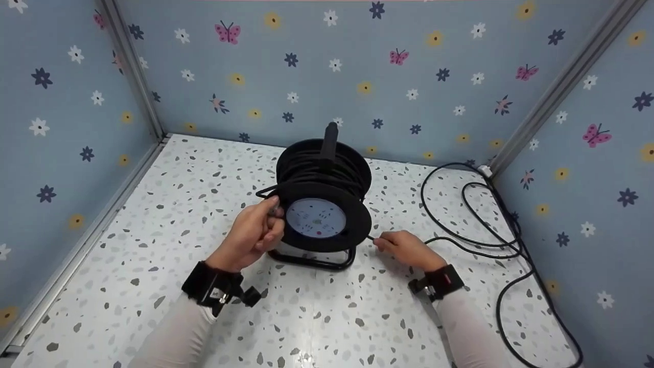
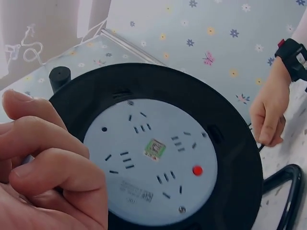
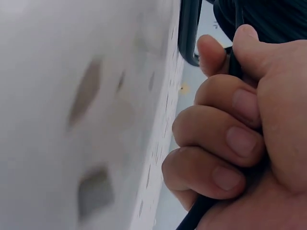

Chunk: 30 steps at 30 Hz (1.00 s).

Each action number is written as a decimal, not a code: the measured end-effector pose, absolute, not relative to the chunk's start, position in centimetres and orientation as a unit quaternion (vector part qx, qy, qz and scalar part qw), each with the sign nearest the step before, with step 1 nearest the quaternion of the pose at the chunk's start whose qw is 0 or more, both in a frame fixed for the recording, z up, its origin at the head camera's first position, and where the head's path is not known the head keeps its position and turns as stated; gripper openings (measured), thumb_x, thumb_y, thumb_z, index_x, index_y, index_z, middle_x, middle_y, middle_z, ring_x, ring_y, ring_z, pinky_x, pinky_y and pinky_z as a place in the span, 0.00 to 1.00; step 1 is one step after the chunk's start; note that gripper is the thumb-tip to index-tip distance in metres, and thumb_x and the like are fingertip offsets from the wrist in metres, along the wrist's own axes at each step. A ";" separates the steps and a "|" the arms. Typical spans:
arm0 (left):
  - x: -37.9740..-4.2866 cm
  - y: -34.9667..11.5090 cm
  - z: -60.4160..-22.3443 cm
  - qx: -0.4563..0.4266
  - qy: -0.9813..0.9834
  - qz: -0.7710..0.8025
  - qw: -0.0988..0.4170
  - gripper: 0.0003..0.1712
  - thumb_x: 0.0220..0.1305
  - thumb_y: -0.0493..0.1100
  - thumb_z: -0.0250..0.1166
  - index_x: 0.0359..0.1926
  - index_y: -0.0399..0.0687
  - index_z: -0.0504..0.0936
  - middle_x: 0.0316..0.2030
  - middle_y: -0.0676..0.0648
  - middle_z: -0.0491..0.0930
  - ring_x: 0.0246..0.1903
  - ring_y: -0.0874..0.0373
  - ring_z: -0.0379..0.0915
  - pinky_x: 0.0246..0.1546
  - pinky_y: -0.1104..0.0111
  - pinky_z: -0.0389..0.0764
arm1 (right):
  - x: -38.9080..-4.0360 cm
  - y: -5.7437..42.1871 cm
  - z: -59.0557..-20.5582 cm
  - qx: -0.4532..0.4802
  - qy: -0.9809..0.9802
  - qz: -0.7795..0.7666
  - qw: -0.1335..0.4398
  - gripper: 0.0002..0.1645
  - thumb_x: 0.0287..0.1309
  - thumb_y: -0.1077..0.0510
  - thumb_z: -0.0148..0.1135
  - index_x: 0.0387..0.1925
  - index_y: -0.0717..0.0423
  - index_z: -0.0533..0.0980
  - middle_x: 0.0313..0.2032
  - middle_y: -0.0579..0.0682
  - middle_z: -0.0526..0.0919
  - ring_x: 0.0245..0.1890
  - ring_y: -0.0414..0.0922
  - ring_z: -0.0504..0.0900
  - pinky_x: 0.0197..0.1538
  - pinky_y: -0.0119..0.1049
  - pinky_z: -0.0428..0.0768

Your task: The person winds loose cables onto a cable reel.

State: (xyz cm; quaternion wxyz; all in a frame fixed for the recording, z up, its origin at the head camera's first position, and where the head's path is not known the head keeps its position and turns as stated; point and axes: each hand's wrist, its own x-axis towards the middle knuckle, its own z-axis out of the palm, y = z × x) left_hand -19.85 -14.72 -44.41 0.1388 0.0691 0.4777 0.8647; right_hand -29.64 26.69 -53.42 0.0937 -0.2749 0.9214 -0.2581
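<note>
Clamped round one black cord (image 3: 194, 215) is the grip of the right hand (image 1: 403, 249), just beside the lower right of the reel (image 1: 323, 190); the cord is wrapped by curled fingers. The left hand (image 1: 251, 232) is placed at the left edge of the reel's front, its fingers curled; whether anything is pinched by this second grip cannot be told. One reel is set mid-counter (image 1: 317, 317), wound with many turns of cord and topped by one handle (image 1: 329, 145). On its front, one pale disc (image 1: 301, 217) is marked with four groups of slots, one red button (image 2: 197, 170) and one sticker (image 2: 155, 149). Below, the reel is supported by one black frame (image 1: 311, 262). At far right, more cord is laid in several loose loops. Two black wristbands (image 1: 443, 282) and two white sleeves (image 1: 472, 327) are worn. Behind, three pink butterflies are printed on the back wall (image 1: 327, 41).
</note>
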 end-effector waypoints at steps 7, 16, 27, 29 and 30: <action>-20.0 -13.5 -43.3 0.095 0.471 0.867 0.134 0.19 0.90 0.54 0.51 0.40 0.46 0.67 0.11 0.55 0.63 0.09 0.67 0.50 0.11 0.71 0.50 | -29.9 24.7 -53.6 -0.300 0.913 -0.258 0.097 0.18 0.87 0.46 0.57 0.44 0.50 0.86 0.37 0.42 0.88 0.38 0.42 0.85 0.47 0.46 0.84; -20.5 -11.6 -42.2 0.132 0.448 0.873 0.142 0.18 0.89 0.53 0.52 0.39 0.48 0.68 0.10 0.56 0.64 0.08 0.68 0.49 0.10 0.72 0.50 | -29.6 22.7 -53.6 -0.252 0.923 -0.265 0.121 0.17 0.85 0.42 0.57 0.53 0.43 0.88 0.44 0.47 0.90 0.48 0.51 0.89 0.58 0.56 0.86; -20.8 -9.8 -41.9 0.167 0.434 0.873 0.146 0.19 0.90 0.54 0.51 0.40 0.48 0.68 0.11 0.57 0.65 0.08 0.67 0.48 0.11 0.71 0.48 | -30.2 21.5 -53.9 -0.289 0.924 -0.232 0.094 0.09 0.80 0.53 0.63 0.46 0.51 0.85 0.40 0.50 0.88 0.44 0.52 0.88 0.54 0.57 0.87; -20.7 -9.7 -42.0 0.162 0.434 0.875 0.141 0.18 0.89 0.54 0.51 0.40 0.49 0.68 0.11 0.57 0.65 0.08 0.67 0.48 0.10 0.70 0.48 | -30.2 21.5 -53.9 -0.291 0.922 -0.235 0.098 0.09 0.80 0.53 0.63 0.47 0.51 0.86 0.40 0.50 0.89 0.44 0.52 0.89 0.54 0.56 0.87; -20.7 -9.7 -42.1 0.159 0.435 0.876 0.137 0.18 0.89 0.54 0.51 0.40 0.49 0.68 0.11 0.56 0.65 0.08 0.67 0.48 0.10 0.71 0.48 | -30.2 21.5 -53.8 -0.289 0.922 -0.238 0.100 0.10 0.80 0.51 0.63 0.47 0.50 0.86 0.41 0.49 0.89 0.45 0.51 0.89 0.54 0.56 0.87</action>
